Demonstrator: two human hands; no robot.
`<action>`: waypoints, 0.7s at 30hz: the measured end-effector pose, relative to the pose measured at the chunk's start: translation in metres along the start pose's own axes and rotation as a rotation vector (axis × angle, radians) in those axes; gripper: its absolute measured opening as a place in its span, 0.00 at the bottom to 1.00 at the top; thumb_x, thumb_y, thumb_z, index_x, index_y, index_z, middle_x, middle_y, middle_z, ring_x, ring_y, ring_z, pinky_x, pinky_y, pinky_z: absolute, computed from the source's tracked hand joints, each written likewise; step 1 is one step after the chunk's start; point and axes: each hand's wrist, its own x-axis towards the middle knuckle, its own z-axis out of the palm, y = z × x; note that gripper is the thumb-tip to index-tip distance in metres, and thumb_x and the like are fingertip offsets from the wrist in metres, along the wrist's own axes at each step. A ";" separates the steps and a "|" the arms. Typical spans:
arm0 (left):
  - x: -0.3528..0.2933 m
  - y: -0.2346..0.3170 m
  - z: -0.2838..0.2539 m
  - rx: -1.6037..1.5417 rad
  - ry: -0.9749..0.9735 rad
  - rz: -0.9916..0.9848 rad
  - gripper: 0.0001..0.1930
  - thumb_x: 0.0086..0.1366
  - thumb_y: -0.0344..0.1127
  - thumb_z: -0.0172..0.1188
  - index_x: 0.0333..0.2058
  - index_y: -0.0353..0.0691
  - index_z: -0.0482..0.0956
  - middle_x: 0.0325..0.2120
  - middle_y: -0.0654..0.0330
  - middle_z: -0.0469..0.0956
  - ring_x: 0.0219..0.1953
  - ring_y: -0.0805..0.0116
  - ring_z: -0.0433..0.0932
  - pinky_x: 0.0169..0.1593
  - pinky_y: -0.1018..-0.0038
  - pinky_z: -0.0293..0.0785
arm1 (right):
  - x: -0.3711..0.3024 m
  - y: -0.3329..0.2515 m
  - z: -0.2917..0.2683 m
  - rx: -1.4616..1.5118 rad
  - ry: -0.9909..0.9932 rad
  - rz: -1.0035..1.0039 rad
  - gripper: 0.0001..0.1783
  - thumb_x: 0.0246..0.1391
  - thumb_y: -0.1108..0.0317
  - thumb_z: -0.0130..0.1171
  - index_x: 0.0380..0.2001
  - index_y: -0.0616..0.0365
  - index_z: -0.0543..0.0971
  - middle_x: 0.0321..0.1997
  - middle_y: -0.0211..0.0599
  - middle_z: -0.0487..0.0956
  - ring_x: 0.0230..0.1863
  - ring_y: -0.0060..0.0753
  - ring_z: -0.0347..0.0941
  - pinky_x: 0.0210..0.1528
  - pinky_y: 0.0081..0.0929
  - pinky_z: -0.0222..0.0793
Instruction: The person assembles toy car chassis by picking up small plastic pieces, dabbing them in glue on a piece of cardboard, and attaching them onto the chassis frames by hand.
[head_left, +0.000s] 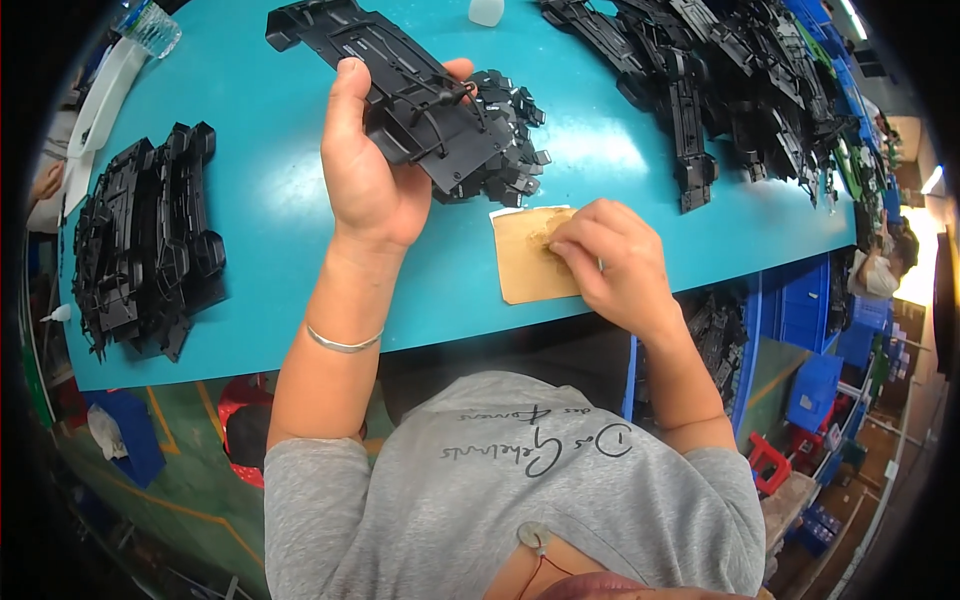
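Note:
My left hand (375, 190) is closed around a long black plastic toy-car chassis (415, 95), its thumb along the near side, and keeps it tilted above the table. A thin dark wire loops over the chassis near my fingers. My right hand (620, 265) is pinched over a tan paper sheet (522, 270) that lies close to the table's front edge. Small brownish bits sit on the sheet by the fingertips; whatever is between the fingers is too small to make out. Behind the chassis is a heap of small black parts (515, 130).
On the teal table (270, 240), a stack of black chassis (150, 240) stands at the left and a larger pile of chassis (690, 80) at the back right. A plastic bottle (150, 30) lies far left. Blue bins (800, 305) stand right of the table.

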 end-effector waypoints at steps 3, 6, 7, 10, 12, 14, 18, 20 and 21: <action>0.000 0.000 0.001 -0.005 -0.014 -0.004 0.28 0.72 0.54 0.34 0.52 0.35 0.70 0.48 0.39 0.76 0.50 0.47 0.77 0.52 0.57 0.76 | 0.002 0.002 0.005 0.078 -0.009 0.165 0.03 0.44 0.78 0.63 0.25 0.60 0.80 0.26 0.36 0.76 0.27 0.36 0.72 0.30 0.28 0.68; -0.001 0.000 0.000 -0.005 -0.014 -0.008 0.28 0.72 0.54 0.34 0.52 0.35 0.70 0.48 0.39 0.76 0.50 0.47 0.77 0.52 0.57 0.76 | 0.000 0.002 0.010 0.006 -0.010 0.184 0.02 0.45 0.75 0.62 0.24 0.58 0.79 0.26 0.36 0.76 0.29 0.42 0.73 0.32 0.34 0.69; 0.000 -0.001 0.001 -0.037 -0.020 0.004 0.26 0.72 0.53 0.36 0.47 0.36 0.72 0.44 0.42 0.78 0.45 0.53 0.78 0.49 0.60 0.77 | 0.000 0.003 0.011 0.008 -0.015 0.184 0.02 0.45 0.75 0.62 0.24 0.58 0.79 0.26 0.36 0.76 0.29 0.42 0.73 0.32 0.34 0.69; -0.001 0.000 0.003 -0.073 -0.037 0.011 0.23 0.72 0.53 0.39 0.41 0.37 0.73 0.39 0.46 0.80 0.39 0.60 0.79 0.47 0.63 0.78 | 0.000 0.002 0.012 -0.014 0.005 0.170 0.02 0.44 0.75 0.63 0.24 0.58 0.79 0.26 0.36 0.75 0.29 0.41 0.73 0.32 0.34 0.69; -0.001 0.000 0.003 -0.070 -0.042 0.013 0.23 0.72 0.53 0.39 0.41 0.37 0.73 0.39 0.46 0.80 0.39 0.60 0.79 0.47 0.63 0.78 | -0.002 0.002 0.015 0.117 0.036 0.228 0.03 0.43 0.75 0.65 0.24 0.57 0.80 0.27 0.35 0.74 0.30 0.39 0.72 0.32 0.33 0.68; -0.001 0.000 0.003 -0.064 -0.039 0.019 0.23 0.72 0.53 0.39 0.41 0.37 0.73 0.39 0.46 0.80 0.39 0.60 0.79 0.47 0.63 0.77 | -0.002 0.004 0.017 0.113 0.054 0.227 0.03 0.43 0.75 0.65 0.24 0.57 0.81 0.27 0.34 0.73 0.31 0.38 0.71 0.33 0.32 0.67; -0.001 0.001 0.003 -0.077 -0.042 0.018 0.23 0.72 0.53 0.39 0.42 0.37 0.73 0.39 0.46 0.80 0.40 0.60 0.79 0.47 0.63 0.77 | -0.003 0.003 0.013 0.020 0.035 0.159 0.04 0.42 0.75 0.66 0.24 0.56 0.82 0.28 0.33 0.72 0.33 0.36 0.69 0.34 0.30 0.66; -0.001 0.000 0.002 -0.077 -0.049 0.016 0.24 0.72 0.52 0.39 0.42 0.36 0.73 0.39 0.46 0.80 0.40 0.60 0.79 0.47 0.63 0.77 | -0.002 0.003 0.013 0.068 0.035 0.187 0.04 0.42 0.75 0.66 0.24 0.56 0.82 0.28 0.33 0.72 0.33 0.36 0.69 0.34 0.30 0.66; -0.001 -0.001 0.003 -0.078 -0.052 0.015 0.24 0.72 0.52 0.39 0.42 0.36 0.73 0.39 0.46 0.80 0.40 0.60 0.79 0.47 0.63 0.77 | -0.002 0.003 0.014 0.116 0.036 0.215 0.04 0.42 0.74 0.67 0.24 0.56 0.82 0.28 0.33 0.72 0.33 0.36 0.68 0.35 0.30 0.66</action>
